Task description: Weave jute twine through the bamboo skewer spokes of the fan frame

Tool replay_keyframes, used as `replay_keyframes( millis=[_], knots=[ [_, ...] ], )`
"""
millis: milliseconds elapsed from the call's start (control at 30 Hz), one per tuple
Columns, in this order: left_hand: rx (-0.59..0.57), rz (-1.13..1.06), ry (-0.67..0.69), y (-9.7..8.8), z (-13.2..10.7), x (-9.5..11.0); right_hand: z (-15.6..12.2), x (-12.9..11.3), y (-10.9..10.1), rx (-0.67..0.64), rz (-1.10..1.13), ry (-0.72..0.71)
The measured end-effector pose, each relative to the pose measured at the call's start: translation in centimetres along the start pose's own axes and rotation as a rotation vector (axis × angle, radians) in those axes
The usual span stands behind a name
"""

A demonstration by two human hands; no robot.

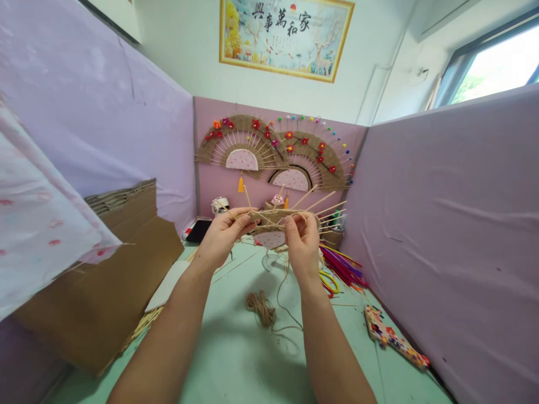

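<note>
Both hands hold up a half-woven fan [272, 240] of thin wooden sticks and brown twine, with a pale, red-spotted half-round base. My left hand [229, 231] pinches the fan's left side, thumb on the near face. My right hand [302, 238] has thumb and fingers closed together at the woven band, where a strand of jute twine [283, 283] hangs down. That strand runs to a loose bundle of twine [261, 308] on the table. Bare stick ends spread out above and to the right of the fan.
Two finished fans [242, 126] with red flowers hang on the purple back panel. Brown cardboard [138, 264] leans at the left. Purple and red pipe cleaners [343, 266], yellow-handled scissors [330, 283] and a floral-patterned glue gun [391, 336] lie on the right of the green table [236, 365].
</note>
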State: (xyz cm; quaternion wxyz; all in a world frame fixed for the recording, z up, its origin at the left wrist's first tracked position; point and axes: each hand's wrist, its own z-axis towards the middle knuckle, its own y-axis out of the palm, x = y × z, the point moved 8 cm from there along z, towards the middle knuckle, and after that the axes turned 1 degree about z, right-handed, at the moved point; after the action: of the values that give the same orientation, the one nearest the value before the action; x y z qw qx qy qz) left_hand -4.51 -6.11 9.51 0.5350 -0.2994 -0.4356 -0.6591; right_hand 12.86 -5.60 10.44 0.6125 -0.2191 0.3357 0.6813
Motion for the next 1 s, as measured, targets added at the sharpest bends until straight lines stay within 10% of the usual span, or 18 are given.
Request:
replay_keyframes(
  millis=[1000],
  knots=[
    [0.130,0.507,0.126,0.1,-0.7,1.9,-0.2,-1.6,-1.0,-0.096,0.044,-0.035]
  ],
)
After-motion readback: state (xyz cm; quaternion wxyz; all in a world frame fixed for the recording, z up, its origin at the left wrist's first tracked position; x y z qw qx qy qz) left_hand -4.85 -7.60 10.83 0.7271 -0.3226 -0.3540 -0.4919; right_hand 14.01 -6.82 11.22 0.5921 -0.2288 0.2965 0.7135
